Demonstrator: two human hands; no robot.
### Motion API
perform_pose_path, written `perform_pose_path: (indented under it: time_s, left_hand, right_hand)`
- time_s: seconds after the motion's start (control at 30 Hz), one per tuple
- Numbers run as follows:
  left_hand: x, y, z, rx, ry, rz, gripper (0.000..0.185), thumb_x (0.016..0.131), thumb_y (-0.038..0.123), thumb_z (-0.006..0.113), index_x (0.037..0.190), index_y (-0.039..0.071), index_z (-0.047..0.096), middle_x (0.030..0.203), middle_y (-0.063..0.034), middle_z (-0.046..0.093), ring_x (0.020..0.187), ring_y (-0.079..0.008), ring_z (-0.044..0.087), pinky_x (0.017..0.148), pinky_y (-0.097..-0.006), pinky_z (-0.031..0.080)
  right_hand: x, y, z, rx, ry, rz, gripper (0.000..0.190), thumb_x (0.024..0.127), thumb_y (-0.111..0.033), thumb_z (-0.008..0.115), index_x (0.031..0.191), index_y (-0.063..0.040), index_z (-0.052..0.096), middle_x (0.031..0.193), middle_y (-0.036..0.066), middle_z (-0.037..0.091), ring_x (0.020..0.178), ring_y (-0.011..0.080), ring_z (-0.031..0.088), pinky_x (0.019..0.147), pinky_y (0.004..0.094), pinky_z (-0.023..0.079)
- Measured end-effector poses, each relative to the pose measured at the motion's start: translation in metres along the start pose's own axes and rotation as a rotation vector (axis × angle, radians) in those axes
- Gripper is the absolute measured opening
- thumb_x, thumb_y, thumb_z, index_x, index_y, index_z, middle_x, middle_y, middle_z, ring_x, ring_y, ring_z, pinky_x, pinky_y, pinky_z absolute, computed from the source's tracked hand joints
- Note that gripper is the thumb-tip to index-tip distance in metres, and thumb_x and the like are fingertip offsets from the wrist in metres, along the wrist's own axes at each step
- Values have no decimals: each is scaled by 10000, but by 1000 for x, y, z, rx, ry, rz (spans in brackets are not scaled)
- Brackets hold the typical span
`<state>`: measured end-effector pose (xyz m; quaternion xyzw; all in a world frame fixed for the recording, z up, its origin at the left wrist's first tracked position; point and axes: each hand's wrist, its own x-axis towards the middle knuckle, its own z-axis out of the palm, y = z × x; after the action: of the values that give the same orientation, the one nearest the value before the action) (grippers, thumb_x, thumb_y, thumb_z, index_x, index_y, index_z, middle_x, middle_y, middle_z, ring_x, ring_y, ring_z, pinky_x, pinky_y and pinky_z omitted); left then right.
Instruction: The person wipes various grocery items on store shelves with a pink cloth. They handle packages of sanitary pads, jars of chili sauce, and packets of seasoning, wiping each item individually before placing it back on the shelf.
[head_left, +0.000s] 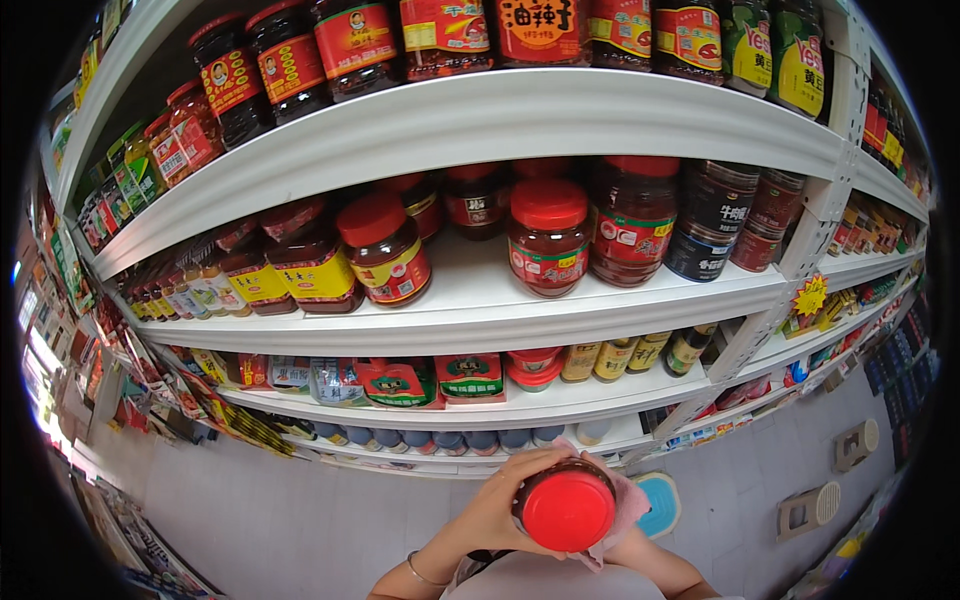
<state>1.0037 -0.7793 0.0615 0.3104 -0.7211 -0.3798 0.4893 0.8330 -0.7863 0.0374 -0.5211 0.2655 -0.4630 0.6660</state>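
In front of my body is a dark glass jar (519, 499) with a red lid (568, 511), its top facing the camera. My left hand (491, 499) wraps around its left side. A pink cloth (626, 504) lies against the jar's right side, with my right hand (621, 546) behind it. The cloth and jar hide most of that hand's fingers. On the middle shelf ahead, a red-lidded jar (549, 238) stands beside a taller red-lidded jar (634, 221). Further left is another red-lidded jar (386, 251) with a yellow and red label.
White metal shelving (465, 334) spans the view, with an upright post (814, 217) at right. Sauce bags (397, 382) and bottles (615, 360) fill a lower shelf. A blue-topped stool (658, 504) stands just right of my hands; beige stools (808, 511) sit farther right on the floor (300, 517).
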Motion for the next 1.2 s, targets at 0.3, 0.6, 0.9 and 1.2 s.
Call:
perform_pose_path:
  time_s: [0.3, 0.6, 0.9, 1.2]
  left_hand:
    - [-10, -15, 23, -183, 277, -187, 912, 491, 278, 906, 1224, 16, 430, 1223, -142, 524, 1138, -217, 510, 958, -347, 398]
    - [-28, 1, 22, -887, 29, -460, 986, 567, 334, 850, 1353, 24, 342, 1296, -123, 491, 1207, -233, 482, 1008, -387, 382]
    - [-10, -5, 26, -130, 362, 83, 978, 502, 323, 909, 1285, 37, 397, 1282, -209, 487, 1188, -322, 492, 1002, -426, 375]
    - [15, -4, 5, -21, -25, 141, 924, 448, 314, 926, 1210, 40, 483, 1243, -186, 529, 1164, -334, 507, 999, -456, 376]
  right_hand:
    - [19, -32, 16, -205, 72, -225, 788, 936, -539, 333, 1419, 58, 159, 1422, 207, 307, 1299, 270, 342, 1071, 391, 269]
    - [30, -44, 10, 184, -196, 52, 911, 882, -599, 412, 1416, 81, 125, 1468, 213, 228, 1352, 288, 264, 1111, 392, 187]
    - [15, -53, 38, 444, 12, 241, 879, 823, -610, 526, 1463, -144, 145, 1438, 126, 289, 1353, 310, 251, 1112, 476, 212]
    - [18, -32, 10, 555, -116, 219, 607, 969, -454, 328, 1444, -91, 224, 1449, 120, 307, 1343, 246, 299, 1120, 385, 227]
